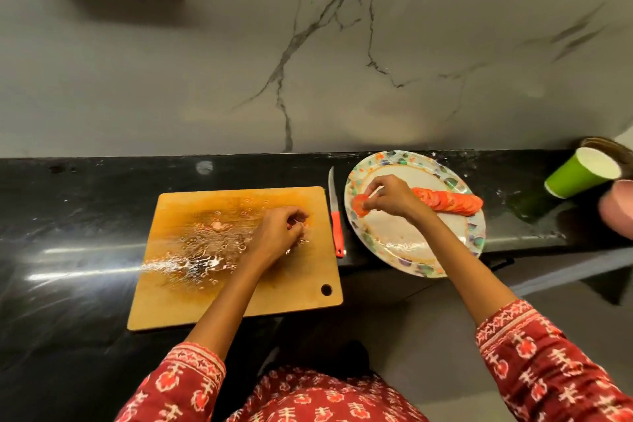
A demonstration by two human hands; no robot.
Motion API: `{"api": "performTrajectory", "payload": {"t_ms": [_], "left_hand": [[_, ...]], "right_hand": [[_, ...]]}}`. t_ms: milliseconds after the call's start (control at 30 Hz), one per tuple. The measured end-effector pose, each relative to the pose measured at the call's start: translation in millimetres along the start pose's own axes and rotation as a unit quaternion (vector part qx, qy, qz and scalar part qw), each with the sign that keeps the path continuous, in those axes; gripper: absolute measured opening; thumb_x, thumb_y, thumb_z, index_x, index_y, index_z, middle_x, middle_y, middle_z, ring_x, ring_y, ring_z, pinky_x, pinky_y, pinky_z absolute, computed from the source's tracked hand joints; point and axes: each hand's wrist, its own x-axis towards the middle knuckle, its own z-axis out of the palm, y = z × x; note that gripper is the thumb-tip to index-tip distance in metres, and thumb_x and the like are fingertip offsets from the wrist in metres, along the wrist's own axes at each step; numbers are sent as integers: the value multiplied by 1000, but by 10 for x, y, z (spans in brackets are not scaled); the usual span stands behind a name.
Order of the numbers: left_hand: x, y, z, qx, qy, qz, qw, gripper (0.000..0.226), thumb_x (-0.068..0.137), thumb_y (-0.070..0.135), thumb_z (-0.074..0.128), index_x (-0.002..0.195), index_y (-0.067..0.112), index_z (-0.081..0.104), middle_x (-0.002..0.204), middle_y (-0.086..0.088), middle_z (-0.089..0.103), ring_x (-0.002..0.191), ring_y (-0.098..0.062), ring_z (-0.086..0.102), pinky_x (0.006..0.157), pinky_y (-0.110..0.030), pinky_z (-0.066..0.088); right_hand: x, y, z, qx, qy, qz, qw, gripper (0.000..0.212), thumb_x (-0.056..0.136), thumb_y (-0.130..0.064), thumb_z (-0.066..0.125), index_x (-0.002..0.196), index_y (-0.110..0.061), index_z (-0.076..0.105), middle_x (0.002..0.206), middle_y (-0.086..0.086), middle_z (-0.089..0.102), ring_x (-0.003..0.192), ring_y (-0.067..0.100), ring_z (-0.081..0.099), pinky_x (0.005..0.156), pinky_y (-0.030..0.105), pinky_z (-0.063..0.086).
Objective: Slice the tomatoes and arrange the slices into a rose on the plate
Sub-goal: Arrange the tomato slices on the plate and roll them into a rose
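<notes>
Landmark: patterned plate [416, 161], on the black tabletop [85, 202].

Right hand [394, 197] over the plate's left half; grip pinched on one tomato slice [359, 205], laid at the left end of the row of slices [448, 203], which runs overlapped toward the plate's right rim.

Left hand [279, 233] on the wet cutting board [236, 257], left of the plate; fingers curled around something small and reddish, probably a last slice or scrap, too blurred to be sure.

Knife [335, 216] lies idle between board and plate. Green cup [579, 173] tipped, well right of the plate.

Judgement: slicing looks done; the overlapped row is being finished.

To do it well: overlap each slice evenly on its neighbour, keep the line straight, press lightly. Wet slices slip, so an uneven overlap may split when the row is rolled.
</notes>
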Motion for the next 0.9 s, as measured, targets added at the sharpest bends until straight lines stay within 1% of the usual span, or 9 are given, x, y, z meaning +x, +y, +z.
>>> {"api": "performTrajectory", "payload": {"t_ms": [67,133,233,333,433,533,633,767,900], "left_hand": [[116,157,131,-4,-8,13,1000,26,87,6,58,111,12,63,108,-4,65,95,-10,57,83,-23,48],[219,289,246,-10,-12,23,1000,24,87,6,58,109,11,63,106,-4,65,96,-13,59,84,-26,50],[388,457,429,-17,-18,25,999,24,86,7,58,109,12,64,106,-4,65,95,-11,58,83,-26,51],[526,580,600,-25,-31,21,999,25,86,8,60,110,12,64,108,-4,65,93,-10,58,83,-28,52],[638,694,766,-39,-35,11,999,25,85,8,60,110,13,65,108,-3,66,95,-12,59,86,-31,52],[737,789,940,-39,-52,10,998,24,85,9,61,108,14,65,106,-3,66,94,-12,60,87,-33,51],[822,893,1086,-40,-71,6,997,24,85,9,61,109,13,64,107,-4,66,96,-14,59,87,-31,50],[903,1014,1256,-25,-90,2,996,31,85,11,61,116,11,62,113,-7,65,102,-17,60,90,-30,48],[953,1083,1417,24,-88,-5,996,46,81,25,68,125,15,55,117,-4,63,109,-18,56,90,-35,47]], "right_hand": [[63,208,-207,-31,23,35,999,23,70,-14,79,83,-15,60,93,7,66,87,23,62,74,36,50],[134,390,-376,-71,38,56,995,25,69,-18,80,85,-17,60,95,5,65,87,22,61,74,36,50],[278,626,-570,-128,54,52,989,18,77,-24,74,89,-17,62,100,4,65,90,20,59,80,37,50],[402,751,-658,-134,47,42,989,17,79,-24,72,90,-15,64,102,4,65,91,21,58,82,40,52],[495,831,-687,-157,40,26,986,15,80,-25,72,86,-15,63,99,5,65,88,21,57,77,36,50],[527,888,-687,-219,42,10,975,13,80,-25,71,84,-14,65,90,4,64,80,17,51,70,30,42],[557,977,-697,-215,31,9,976,12,80,-25,71,82,-16,64,84,0,61,79,15,52,70,29,42],[579,1074,-732,-190,27,-10,981,8,80,-19,69,86,-15,66,85,-2,61,80,14,54,69,28,43],[571,1131,-795,-170,31,-54,983,14,79,-12,67,92,-15,66,90,2,67,83,17,59,74,33,49]]}}
